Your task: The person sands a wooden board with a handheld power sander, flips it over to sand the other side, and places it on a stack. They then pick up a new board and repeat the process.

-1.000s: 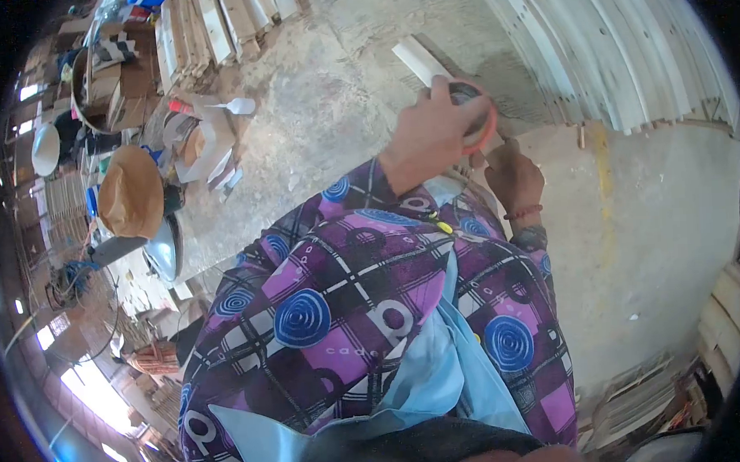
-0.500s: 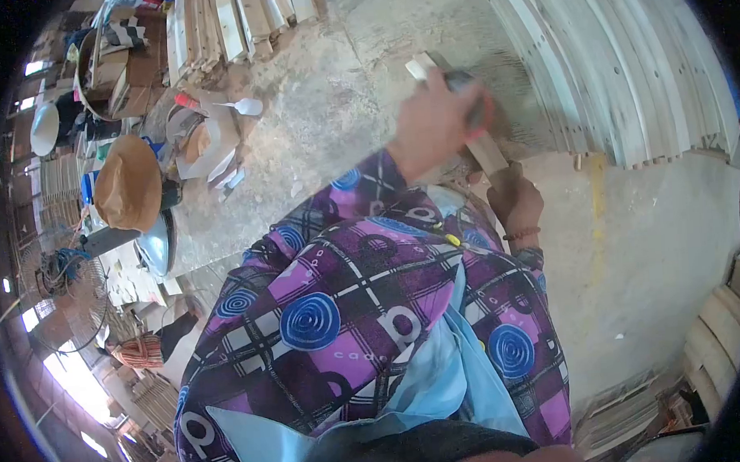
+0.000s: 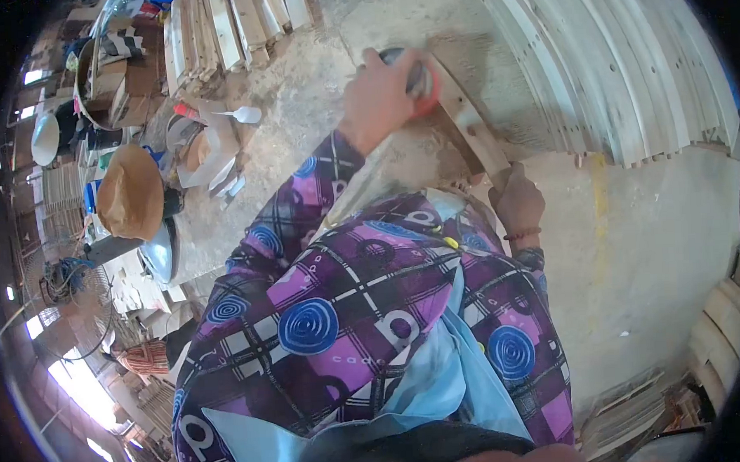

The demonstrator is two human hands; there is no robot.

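My left hand [image 3: 379, 94] is wrapped round a rounded dark object with a red rim [image 3: 424, 87], blurred by motion; its exact kind does not show. The object is at the far end of a narrow wooden slat [image 3: 470, 121], against its left edge. Dark knots or holes mark the slat's pale face. My right hand [image 3: 517, 200], with a beaded bracelet at the wrist, grips the near end of this slat. Under the slat lies a worn, dusty work surface [image 3: 299, 110].
Curved wooden slats [image 3: 610, 63] are stacked at the right, and more slats [image 3: 229, 31] lie at the far left. A red-handled tool [image 3: 187, 111], a white scoop-like item [image 3: 245, 115] and a brown hat [image 3: 129, 192] are on the left, near a fan [image 3: 71, 285].
My left hand has moved left and slightly away from me with the red-rimmed object, uncovering more of the slat. The slat's far end has shifted a little right. My right hand stays nearly in place.
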